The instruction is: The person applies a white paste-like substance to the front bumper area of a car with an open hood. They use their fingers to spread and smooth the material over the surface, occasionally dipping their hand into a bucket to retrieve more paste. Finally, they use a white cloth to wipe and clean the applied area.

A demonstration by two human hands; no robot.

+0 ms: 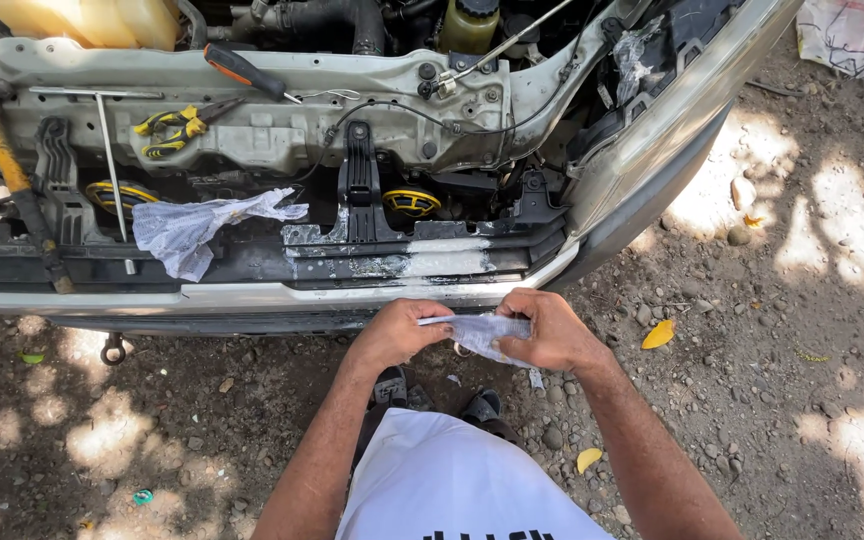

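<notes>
My left hand [399,333] and my right hand [549,331] together pinch a small crumpled piece of pale plastic wrap [480,331], stretched between them just below the car's front bumper [252,297]. Both hands hover over the dirt ground, in front of the stripped front end of the car. My feet in dark sandals [483,407] show beneath the hands.
A larger crumpled plastic sheet [197,226] lies on the black front support. A hammer [14,180], yellow-handled pliers [173,128], an orange-handled screwdriver [245,70] and a T-handle wrench [112,165] rest on the car's front panel. Stones and yellow leaves [658,334] dot the ground.
</notes>
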